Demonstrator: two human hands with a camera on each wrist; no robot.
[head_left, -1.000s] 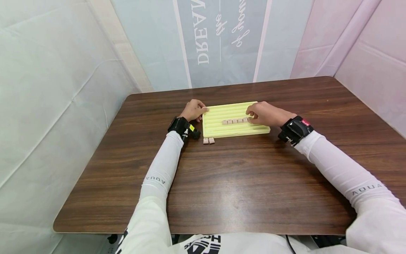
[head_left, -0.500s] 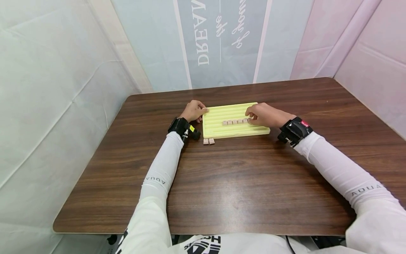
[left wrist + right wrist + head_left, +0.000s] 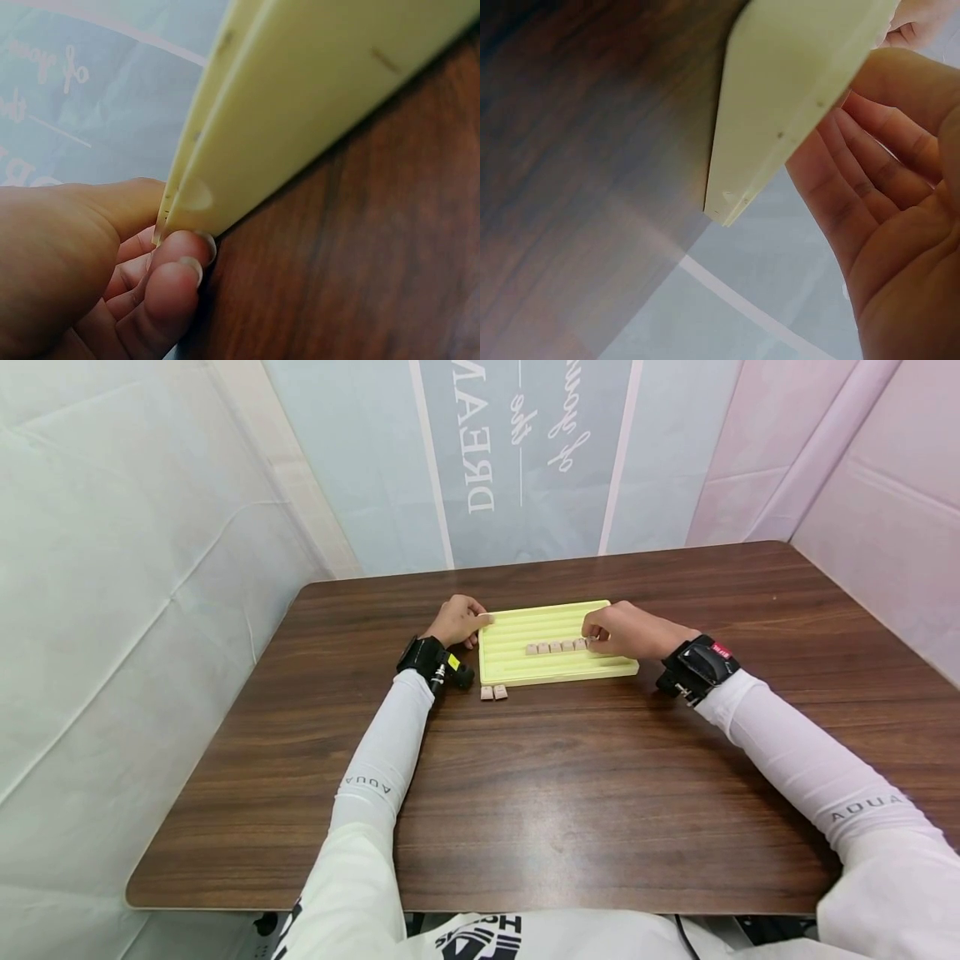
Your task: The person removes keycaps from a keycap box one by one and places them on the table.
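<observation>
A pale yellow ridged tray [image 3: 517,672] lies on the wooden table, tilted slightly in view. Along one of its grooves runs a row of small beige keycaps [image 3: 555,647]. My left hand [image 3: 456,622] holds the tray's left edge near the far corner, its thumb over the rim; the left wrist view shows fingers against the tray's side wall [image 3: 300,112]. Over the tray's right part, my right hand [image 3: 633,630] pinches a keycap at the row's right end, mostly covered by the fingertips. In the right wrist view the tray wall [image 3: 780,82] hides those fingertips.
Two loose keycaps [image 3: 493,692] sit on the table just in front of the tray's near left corner. The brown table [image 3: 570,810] extends around the tray. White sheeting [image 3: 135,610] and a printed cloth [image 3: 536,460] stand behind the table's edges.
</observation>
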